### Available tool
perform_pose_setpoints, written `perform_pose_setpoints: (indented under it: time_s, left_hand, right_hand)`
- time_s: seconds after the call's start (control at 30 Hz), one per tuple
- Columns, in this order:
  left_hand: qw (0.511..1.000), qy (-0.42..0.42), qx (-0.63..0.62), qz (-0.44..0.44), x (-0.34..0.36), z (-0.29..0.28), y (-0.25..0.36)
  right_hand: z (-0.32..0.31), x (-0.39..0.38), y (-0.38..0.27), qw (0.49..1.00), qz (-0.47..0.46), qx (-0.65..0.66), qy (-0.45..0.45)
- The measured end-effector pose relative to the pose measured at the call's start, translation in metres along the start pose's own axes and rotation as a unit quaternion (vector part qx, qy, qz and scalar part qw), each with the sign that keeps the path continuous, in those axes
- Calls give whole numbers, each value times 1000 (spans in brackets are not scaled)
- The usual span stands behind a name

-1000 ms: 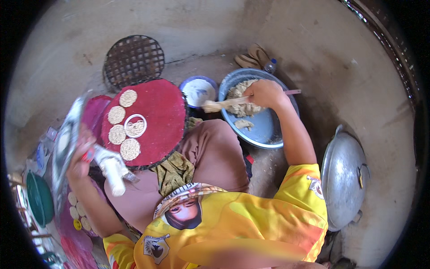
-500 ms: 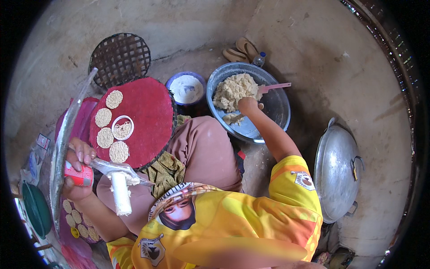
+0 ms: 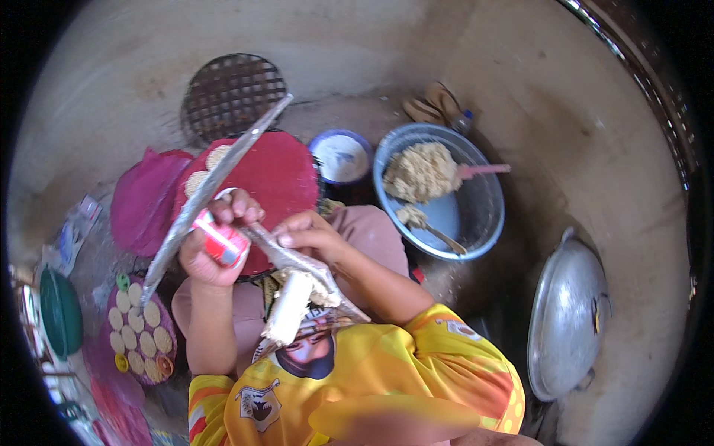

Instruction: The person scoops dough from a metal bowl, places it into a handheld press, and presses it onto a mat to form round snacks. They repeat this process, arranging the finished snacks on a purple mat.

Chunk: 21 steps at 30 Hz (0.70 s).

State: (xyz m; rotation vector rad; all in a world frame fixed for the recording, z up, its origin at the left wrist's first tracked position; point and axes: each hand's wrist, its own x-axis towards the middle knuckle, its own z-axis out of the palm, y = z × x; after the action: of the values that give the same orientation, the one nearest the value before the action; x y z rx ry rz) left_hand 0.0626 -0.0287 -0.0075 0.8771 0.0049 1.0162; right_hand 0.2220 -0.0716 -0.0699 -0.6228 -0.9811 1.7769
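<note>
My left hand is closed around the red can-like barrel of a hand press with two long, plastic-covered arms. The upper arm slants over the round red mat. From the lower arm sticks a white cylindrical plunger, with pale dough around its base. My right hand has its fingers bent against the lower arm, beside my left hand. Pale noodle-like discs lie on the red mat, partly covered by the press.
A blue-grey basin holds a dough mound, a pink-handled utensil and a dough-loaded spoon. Beside it stands a bowl of white powder. A lidded metal pot is at right; a tray of several discs lies left.
My right hand has left the basin and the spoon, and come over to the press. My left hand has brought the press rightward and up, across the red mat. The view has shifted too.
</note>
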Motion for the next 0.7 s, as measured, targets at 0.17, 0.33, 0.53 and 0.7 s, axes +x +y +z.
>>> perform_pose_setpoints:
  time_s: [0.17,0.33,0.53,0.7]
  left_hand:
    - [991,77,99,52,-6,-16,2]
    - [748,157,630,142,-22,-37,21]
    - [604,64,776,173,-33,-49,21]
    - [449,-77,860,232,-36,-60,27]
  right_hand:
    - [-2,8,18,996,58,60,-23]
    - [-20,13,5,932,-47,357,42]
    - [4,28,-11,957,-118,127,232]
    - [41,16,-18,896,-293,-171,287]
